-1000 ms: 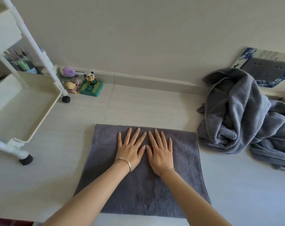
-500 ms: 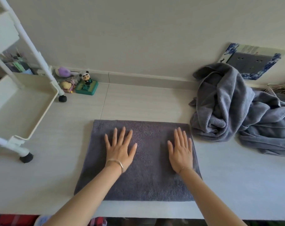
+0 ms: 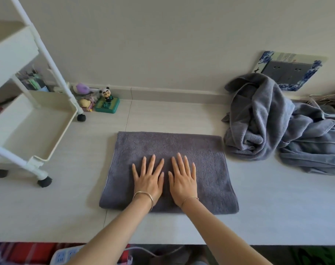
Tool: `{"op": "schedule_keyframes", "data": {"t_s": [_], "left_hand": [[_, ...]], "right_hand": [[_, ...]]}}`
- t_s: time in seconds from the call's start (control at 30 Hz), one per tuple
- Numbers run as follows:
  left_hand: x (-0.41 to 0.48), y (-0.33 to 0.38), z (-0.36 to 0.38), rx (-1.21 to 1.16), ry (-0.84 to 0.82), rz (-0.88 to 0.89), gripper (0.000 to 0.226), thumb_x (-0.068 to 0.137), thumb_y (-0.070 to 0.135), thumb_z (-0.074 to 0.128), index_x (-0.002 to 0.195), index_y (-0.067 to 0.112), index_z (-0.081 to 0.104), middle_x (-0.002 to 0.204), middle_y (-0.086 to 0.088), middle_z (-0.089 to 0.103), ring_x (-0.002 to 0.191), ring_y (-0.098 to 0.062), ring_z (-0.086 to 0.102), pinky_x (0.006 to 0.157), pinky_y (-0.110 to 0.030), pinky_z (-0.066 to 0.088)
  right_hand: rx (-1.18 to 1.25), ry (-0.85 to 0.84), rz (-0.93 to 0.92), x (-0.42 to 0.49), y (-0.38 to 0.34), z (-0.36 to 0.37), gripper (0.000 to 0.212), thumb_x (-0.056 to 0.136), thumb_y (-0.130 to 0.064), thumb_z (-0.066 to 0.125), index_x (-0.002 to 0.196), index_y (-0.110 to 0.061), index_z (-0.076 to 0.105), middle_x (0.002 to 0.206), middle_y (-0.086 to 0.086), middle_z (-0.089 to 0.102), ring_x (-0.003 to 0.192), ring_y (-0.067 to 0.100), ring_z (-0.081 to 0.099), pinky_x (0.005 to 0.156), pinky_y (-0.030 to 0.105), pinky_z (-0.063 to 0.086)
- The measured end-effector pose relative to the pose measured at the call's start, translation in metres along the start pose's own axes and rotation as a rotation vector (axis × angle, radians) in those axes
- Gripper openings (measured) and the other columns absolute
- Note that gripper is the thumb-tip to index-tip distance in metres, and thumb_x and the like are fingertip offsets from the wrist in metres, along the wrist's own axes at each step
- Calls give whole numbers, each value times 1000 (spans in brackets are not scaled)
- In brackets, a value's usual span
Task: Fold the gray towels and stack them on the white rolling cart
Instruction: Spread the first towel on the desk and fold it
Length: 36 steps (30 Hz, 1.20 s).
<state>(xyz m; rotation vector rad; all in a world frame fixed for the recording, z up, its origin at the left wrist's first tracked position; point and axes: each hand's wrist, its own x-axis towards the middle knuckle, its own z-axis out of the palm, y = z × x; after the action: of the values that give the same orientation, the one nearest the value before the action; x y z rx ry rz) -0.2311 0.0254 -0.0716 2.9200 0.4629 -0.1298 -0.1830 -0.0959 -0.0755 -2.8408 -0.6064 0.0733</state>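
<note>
A folded dark gray towel (image 3: 205, 150) lies flat on the pale surface in the middle. My left hand (image 3: 148, 177) and my right hand (image 3: 183, 177) press on its near half, side by side, palms down with fingers straight and spread. A heap of unfolded gray towels (image 3: 268, 121) lies at the right against the wall. The white rolling cart (image 3: 53, 131) stands at the left, and the tray facing me holds nothing.
Small toy figures and a green box (image 3: 106, 106) sit by the wall beside the cart's wheel (image 3: 81, 118). A blue-patterned socket plate (image 3: 289, 70) leans behind the towel heap. A power strip (image 3: 67, 255) lies below the surface's near edge.
My hands, spread apart on the towel half a second ago, have slid back together near its middle. The camera has shifted, so the towel sits higher in view.
</note>
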Motion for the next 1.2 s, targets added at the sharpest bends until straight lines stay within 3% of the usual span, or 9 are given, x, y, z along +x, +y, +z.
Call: {"op": "schedule_keyframes", "data": {"t_s": [0.17,0.3,0.47,0.6,0.7,0.77,0.9,1.07,1.2], "left_hand": [[-26,-1,12,-43,18,47,49,90,43,31,137,36,44,145,1,43,135,-25,37,105,-62,19],[-27,-28,9,-46,48,-49,56,89,56,26,138,35,43,147,-1,41,136,-28,34,104,-65,21],[-32,-52,4,-80,26,-207,65,84,62,24,140,34,39,149,-2,37,137,-35,32,99,-69,25],[-33,-58,-1,-116,23,-326,88,73,73,1,149,32,17,159,-1,7,143,-38,10,109,-62,13],[-28,-53,-9,-153,74,-313,99,74,80,-5,148,21,24,157,-11,14,141,-42,16,107,-64,16],[-24,-46,-12,-114,58,-183,89,83,74,0,144,21,36,152,-13,28,138,-41,26,104,-65,20],[-22,-35,-8,-70,3,-87,78,89,67,3,138,25,46,145,-8,43,132,-37,40,102,-67,26],[-22,-37,3,-78,9,-99,77,90,65,2,138,24,46,144,-7,44,132,-36,40,103,-65,25],[-16,-41,0,-159,32,-158,82,86,70,6,141,22,42,149,-8,37,137,-38,32,108,-61,19]], "right_hand": [[35,-25,-12,-35,-1,5,50,93,-36,33,139,-22,46,147,1,41,137,21,36,113,36,9],[2,-12,62,-46,38,-1,55,95,-52,25,147,-32,27,154,-3,27,143,23,23,115,40,6],[-14,-26,182,-50,74,-8,62,91,-62,15,147,-38,25,156,-4,22,145,25,18,115,43,2],[122,-46,343,-48,88,-20,60,91,-62,10,148,-43,15,159,-10,2,146,27,1,117,42,1],[440,62,535,-36,98,-39,50,99,-40,35,147,-30,26,158,1,17,143,28,16,116,40,13],[600,98,612,-26,106,-50,56,95,-30,50,145,-15,30,151,11,32,137,31,30,113,40,23],[710,-87,744,-5,125,-66,65,86,-32,66,135,2,39,135,19,48,124,34,46,104,38,35],[747,-283,664,-3,137,-82,38,86,-36,66,102,-3,62,107,14,66,95,28,61,84,33,47],[1068,-393,613,2,137,-108,37,86,-21,67,120,-9,59,110,11,69,103,28,64,97,43,49]]}}
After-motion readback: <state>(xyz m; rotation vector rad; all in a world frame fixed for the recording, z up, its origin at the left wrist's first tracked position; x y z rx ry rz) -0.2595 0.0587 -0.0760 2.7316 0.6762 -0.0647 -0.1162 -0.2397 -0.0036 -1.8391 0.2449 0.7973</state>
